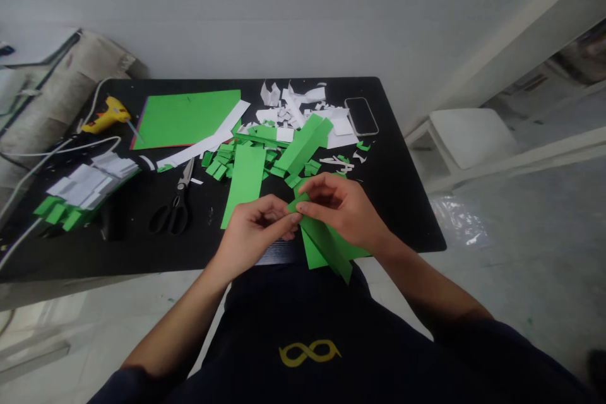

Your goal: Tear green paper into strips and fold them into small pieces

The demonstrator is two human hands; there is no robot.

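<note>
Both hands meet over the near edge of a black table (407, 202). My left hand (253, 230) pinches the top end of a bundle of green paper strips (326, 246) between thumb and fingers. My right hand (343, 205) grips the same end from the right, its fingers curled over the strips. The strips hang down past the table edge toward my lap.
Black scissors (175, 205) lie left of my hands. Beyond them lie a long green strip (246, 180), green and white scraps (288, 132), a green sheet (187, 117), a phone (361, 115), a yellow glue gun (106, 115) and stacked paper pieces (83, 192). A white stool (468, 136) stands right.
</note>
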